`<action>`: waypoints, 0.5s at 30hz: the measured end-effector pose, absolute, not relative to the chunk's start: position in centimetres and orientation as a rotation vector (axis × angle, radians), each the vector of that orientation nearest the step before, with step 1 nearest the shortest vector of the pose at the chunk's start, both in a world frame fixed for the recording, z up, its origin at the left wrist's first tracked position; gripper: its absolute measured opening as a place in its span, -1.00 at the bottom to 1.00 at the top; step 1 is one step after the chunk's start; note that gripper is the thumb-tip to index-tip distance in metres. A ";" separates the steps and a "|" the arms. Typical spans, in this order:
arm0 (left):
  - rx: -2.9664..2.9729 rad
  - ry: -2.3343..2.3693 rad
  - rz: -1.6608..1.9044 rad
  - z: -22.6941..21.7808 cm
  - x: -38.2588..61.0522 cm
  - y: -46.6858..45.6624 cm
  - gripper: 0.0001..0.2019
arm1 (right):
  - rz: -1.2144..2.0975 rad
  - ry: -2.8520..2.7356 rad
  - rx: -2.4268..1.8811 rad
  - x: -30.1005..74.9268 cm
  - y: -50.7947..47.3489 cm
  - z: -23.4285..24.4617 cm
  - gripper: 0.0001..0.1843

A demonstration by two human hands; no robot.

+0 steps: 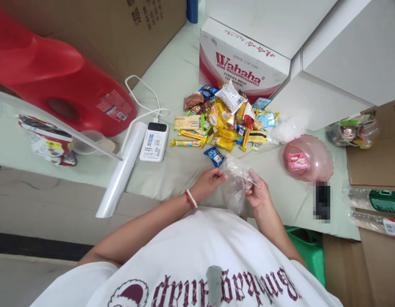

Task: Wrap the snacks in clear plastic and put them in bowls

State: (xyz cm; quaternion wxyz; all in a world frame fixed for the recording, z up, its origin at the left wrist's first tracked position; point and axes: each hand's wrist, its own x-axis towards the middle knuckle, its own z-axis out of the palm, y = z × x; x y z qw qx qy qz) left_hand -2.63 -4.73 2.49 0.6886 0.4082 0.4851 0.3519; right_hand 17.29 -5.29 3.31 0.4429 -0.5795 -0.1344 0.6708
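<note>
Far left: red jug (56,81) lies on its side and takes up that corner of the tabletop (172,76), with a cardboard box (120,30) behind it. A clear cup (88,144) sits just in front of the jug, a printed wrapper (45,143) beside it. A roll of clear film (122,170) lies diagonally and overhangs the front edge. The power bank (154,141) is just beside the roll, its white cable (143,91) looping back. Bare cloth runs from the power bank to the front edge, the only open lane on this side. Snack pile (226,121) sits centre, backed against the Wahaha box (242,64); one blue packet (216,156) lies apart, nearest the hands. The left hand (208,181) and right hand (258,194) are both closed in a fingertip pinch on a clear plastic bag (237,183), held between them over the front edge, just this side of the blue packet. Can't tell if anything is inside the bag. To the right is a bare strip, then a pink bowl (309,158) with one pink packet (298,162) in it. Far right: a clear bag of snacks (351,130) and two bottles (373,200) lying at the edge.
</note>
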 end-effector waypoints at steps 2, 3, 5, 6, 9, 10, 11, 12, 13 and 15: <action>1.110 1.097 0.810 3.2 -2.1 -5.0 -0.66 | 1.621 -0.248 -1.477 16.8 -5.6 3.6 -0.54; 1.172 1.078 0.817 3.5 -1.7 -5.1 -0.67 | 1.610 -0.239 -1.495 16.5 -5.7 3.8 -0.54; 1.210 1.038 0.833 3.7 -1.1 -5.0 -0.69 | 1.607 -0.297 -1.515 15.9 -6.0 4.2 -0.54; 1.184 1.026 0.837 3.6 -0.9 -4.9 -0.69 | 1.607 -0.334 -1.524 15.8 -6.0 4.4 -0.53; 0.969 0.998 0.807 2.9 -1.4 -4.5 -0.67 | 1.585 -0.446 -1.547 17.0 -5.5 5.2 -0.55; 0.869 0.975 0.783 2.7 -1.9 -4.4 -0.65 | 1.572 -0.462 -1.558 17.8 -5.2 5.4 -0.55; 0.770 0.948 0.756 2.4 -2.4 -4.5 -0.62 | 1.570 -0.457 -1.569 18.8 -4.8 5.6 -0.55; 0.683 0.923 0.733 2.2 -3.0 -4.6 -0.59 | 1.588 -0.434 -1.576 19.7 -4.4 5.6 -0.55; 0.612 0.904 0.716 2.1 -3.5 -4.7 -0.56 | 1.627 -0.404 -1.581 20.6 -4.0 5.5 -0.54; 0.541 0.911 0.720 1.8 -4.1 -5.0 -0.53 | 1.734 -0.369 -1.594 22.1 -3.3 5.0 -0.50</action>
